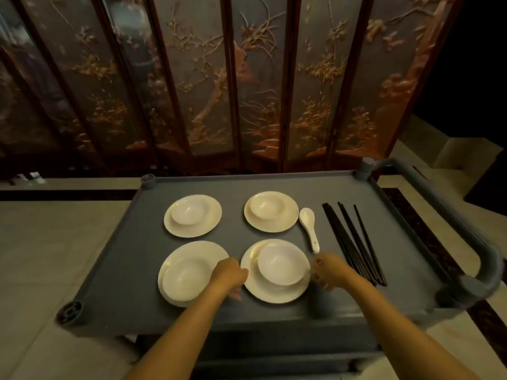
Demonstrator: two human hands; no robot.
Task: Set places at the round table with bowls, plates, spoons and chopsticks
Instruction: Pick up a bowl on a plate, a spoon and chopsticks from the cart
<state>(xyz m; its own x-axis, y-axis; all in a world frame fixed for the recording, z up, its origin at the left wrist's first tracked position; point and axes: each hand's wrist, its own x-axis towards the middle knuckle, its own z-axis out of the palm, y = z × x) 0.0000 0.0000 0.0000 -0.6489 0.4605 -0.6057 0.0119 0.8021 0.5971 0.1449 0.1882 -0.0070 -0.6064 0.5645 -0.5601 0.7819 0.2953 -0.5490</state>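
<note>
While left hand [230, 274] and right hand [327, 270] flank plate [274, 294], bowl [281, 266] on it

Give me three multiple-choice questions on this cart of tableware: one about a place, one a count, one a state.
1. Where does the white spoon lie on the grey cart?
A) in a bowl
B) between the far right plate and the black chopsticks
C) under a plate

2. How many white bowls are there?
A) two
B) four
C) six

3. How do the bowls sit?
A) upside down
B) stacked inside one another
C) upright, one on each plate

Answers:
1 B: the spoon lies straight on the cart, with the plate on one side and the chopsticks on the other.
2 B: four plates show, each with one bowl on it.
3 C: the hollow of every bowl faces up.
</note>
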